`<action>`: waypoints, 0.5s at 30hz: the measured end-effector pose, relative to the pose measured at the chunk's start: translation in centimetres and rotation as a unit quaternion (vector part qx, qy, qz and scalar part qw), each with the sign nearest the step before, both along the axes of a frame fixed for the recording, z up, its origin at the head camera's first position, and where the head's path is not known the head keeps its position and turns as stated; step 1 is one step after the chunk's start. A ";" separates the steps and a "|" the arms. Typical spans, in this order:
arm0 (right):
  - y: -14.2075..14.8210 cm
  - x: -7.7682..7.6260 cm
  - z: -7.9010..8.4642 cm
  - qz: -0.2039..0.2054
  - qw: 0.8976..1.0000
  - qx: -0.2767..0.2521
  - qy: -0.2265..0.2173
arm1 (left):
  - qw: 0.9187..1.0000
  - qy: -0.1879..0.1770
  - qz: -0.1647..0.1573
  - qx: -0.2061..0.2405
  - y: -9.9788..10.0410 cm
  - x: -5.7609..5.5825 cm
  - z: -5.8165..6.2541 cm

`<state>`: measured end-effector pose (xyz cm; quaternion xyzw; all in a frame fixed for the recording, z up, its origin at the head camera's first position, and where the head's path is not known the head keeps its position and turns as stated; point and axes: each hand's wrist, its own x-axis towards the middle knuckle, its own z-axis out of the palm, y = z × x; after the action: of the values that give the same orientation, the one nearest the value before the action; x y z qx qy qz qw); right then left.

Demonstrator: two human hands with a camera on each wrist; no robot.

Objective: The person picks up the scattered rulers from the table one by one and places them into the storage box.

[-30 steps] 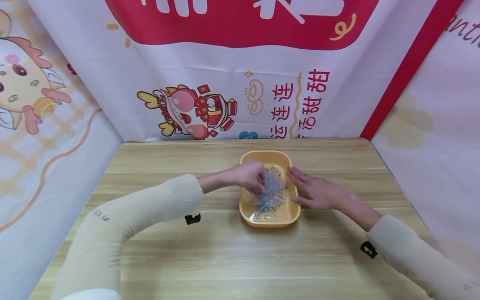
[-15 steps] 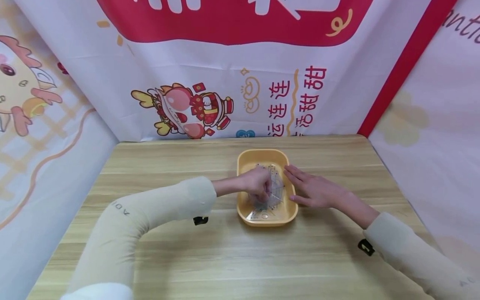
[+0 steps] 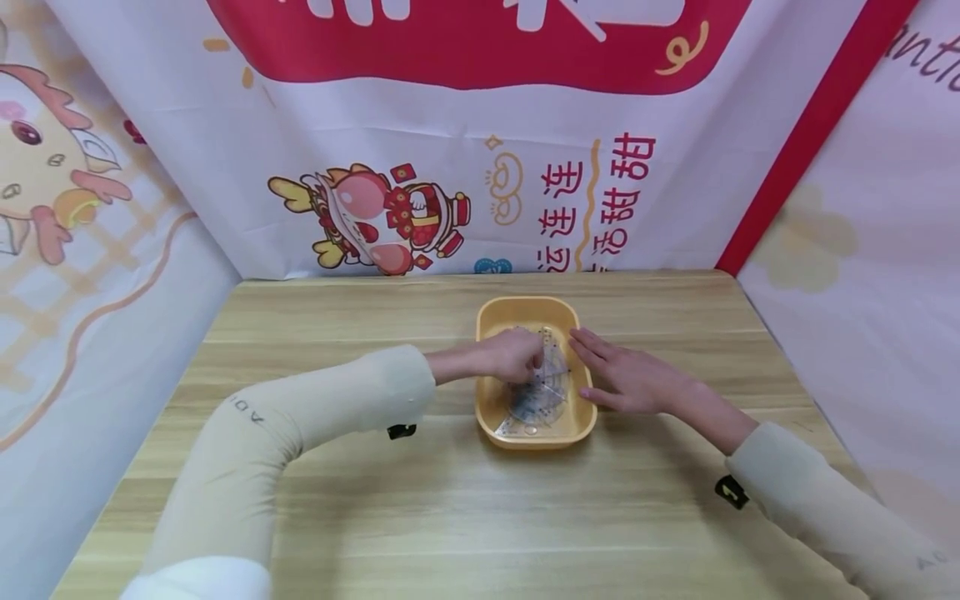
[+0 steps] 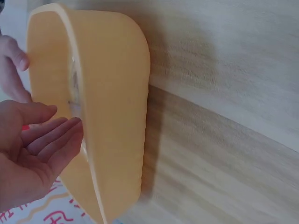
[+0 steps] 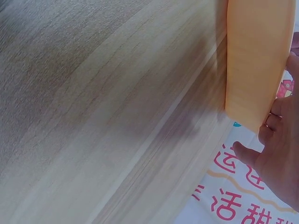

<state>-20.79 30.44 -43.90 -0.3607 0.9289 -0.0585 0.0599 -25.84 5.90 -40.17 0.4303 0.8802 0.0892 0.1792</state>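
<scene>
A yellow-orange plastic tub [image 3: 536,310] stands on the table. Inside lie thin clear plastic pieces [image 3: 546,404] with small dark marks; blur hides their exact kind. My left hand [image 3: 516,355] reaches over the tub's left rim, its fingers bent down towards these pieces. In the left wrist view, that left hand [image 4: 39,144] has loosely curved fingers, the thumb is apart from them, and nothing shows between. My right hand [image 3: 637,379] lies against the tub's right rim with fairly straight fingers. The right wrist view shows the right hand [image 5: 275,144] beside the tub's outer wall [image 5: 257,60].
A wood-grain table [image 3: 480,517] bears the tub. Printed cloth walls enclose it at the back [image 3: 420,125], at the left [image 3: 142,217] and at the right [image 3: 862,250]. Beneath each sleeve cuff is a small black wrist device [image 3: 402,431].
My left hand has shifted right and stayed inside the tub, moving slightly away from me in the last half second. The clear pieces have shifted about. My right hand has kept its place.
</scene>
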 end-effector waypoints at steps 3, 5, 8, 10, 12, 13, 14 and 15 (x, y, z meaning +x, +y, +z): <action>0.1 -0.2 0.1 -0.006 1.000 0.002 -0.005 | 1.000 -0.009 0.005 0.008 -0.4 -0.3 0.6; 0.3 -0.3 0.1 -0.012 1.000 0.006 -0.006 | 1.000 -0.009 0.007 0.025 -0.8 -0.5 1.0; 0.5 -0.5 0.2 -0.025 1.000 0.007 -0.011 | 0.998 0.002 -0.006 0.057 -1.6 -0.8 1.4; 0.7 -0.6 0.1 -0.033 0.999 0.011 -0.015 | 0.997 0.008 -0.009 0.079 -2.2 -0.9 1.6; 0.9 -0.6 0.0 -0.038 0.999 0.010 -0.020 | 0.995 0.010 -0.004 0.098 -3.0 -1.0 1.8; 0.9 -0.6 0.0 -0.041 0.999 0.011 -0.022 | 0.994 0.007 0.005 0.106 -3.4 -0.9 2.0; 1.0 -0.6 -0.2 -0.041 0.999 0.011 -0.022 | 0.993 0.003 0.018 0.113 -3.9 -0.8 2.1; 1.1 -0.5 -0.3 -0.042 0.999 0.012 -0.024 | 0.993 0.000 0.035 0.117 -4.4 -0.8 2.3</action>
<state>-21.32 31.56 -44.17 -0.3191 0.9422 -0.0585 0.0835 -26.61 1.47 -37.91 0.4174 0.8782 0.1973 0.1245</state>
